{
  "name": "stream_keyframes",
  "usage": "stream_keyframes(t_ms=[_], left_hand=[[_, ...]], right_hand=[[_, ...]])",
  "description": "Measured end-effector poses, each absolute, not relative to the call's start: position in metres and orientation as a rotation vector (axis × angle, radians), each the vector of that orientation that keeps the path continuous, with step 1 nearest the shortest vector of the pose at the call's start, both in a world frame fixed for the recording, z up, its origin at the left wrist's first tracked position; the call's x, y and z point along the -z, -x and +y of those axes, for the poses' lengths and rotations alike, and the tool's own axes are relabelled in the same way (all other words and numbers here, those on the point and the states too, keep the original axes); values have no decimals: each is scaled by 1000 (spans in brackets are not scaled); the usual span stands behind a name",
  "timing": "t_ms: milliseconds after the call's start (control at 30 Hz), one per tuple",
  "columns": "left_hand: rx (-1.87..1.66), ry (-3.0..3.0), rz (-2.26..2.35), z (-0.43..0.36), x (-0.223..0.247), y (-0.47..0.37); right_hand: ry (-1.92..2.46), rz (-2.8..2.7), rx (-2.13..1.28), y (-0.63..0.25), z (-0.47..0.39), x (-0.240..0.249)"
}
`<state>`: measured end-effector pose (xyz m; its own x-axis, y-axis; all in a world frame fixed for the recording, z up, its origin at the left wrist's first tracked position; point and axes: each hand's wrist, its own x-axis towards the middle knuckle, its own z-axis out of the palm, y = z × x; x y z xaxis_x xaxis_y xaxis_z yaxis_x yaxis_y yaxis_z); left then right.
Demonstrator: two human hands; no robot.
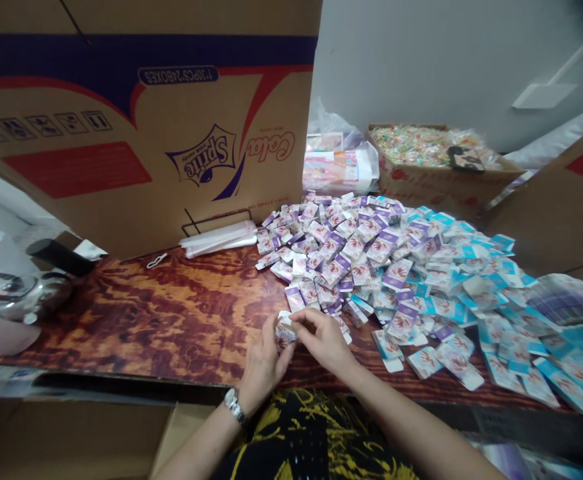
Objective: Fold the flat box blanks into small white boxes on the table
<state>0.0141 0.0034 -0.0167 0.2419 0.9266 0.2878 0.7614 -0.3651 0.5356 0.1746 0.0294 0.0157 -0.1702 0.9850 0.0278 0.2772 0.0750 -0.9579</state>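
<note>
We find L hand [262,361] w/ fingers curled round sm. carton [285,335], R hand [327,339] w/ fingers pinched on its upper edge; carton's over tabletop [171,310], nr. purple/blue carton pile [354,248].

Streaked brown table [171,313], small boxes [356,248], carton [136,160]

A small printed carton [284,333] is held in the left hand [262,359] and touched by the right hand [325,339]. Purple and blue cartons [386,267] are heaped on the table [171,300].

Held box [285,333] — part hidden, Cola carton [156,133] — cropped
</note>
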Motion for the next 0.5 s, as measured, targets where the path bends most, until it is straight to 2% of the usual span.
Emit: stream_keyframes(t_ms=[67, 133, 300, 400, 500], left_hand=[[-802, -2241, 1549, 3, 17, -15], [-785, -2244, 1529, 4, 18, -15], [-770, -2172, 1555, 5, 19, -18], [-775, -2129, 1499, 7, 9, -18], [-817, -2095, 1551, 7, 0, -11]], right_hand=[[1290, -1724, -959, -174, 25, -21], [1245, -1790, -924, -172, 20, -25], [1157, -1687, -1084, -167, 13, -19], [1136, -1509, -1233, -174, 27, -13], [1135, -1209, -1225, -189, 50, -14]])
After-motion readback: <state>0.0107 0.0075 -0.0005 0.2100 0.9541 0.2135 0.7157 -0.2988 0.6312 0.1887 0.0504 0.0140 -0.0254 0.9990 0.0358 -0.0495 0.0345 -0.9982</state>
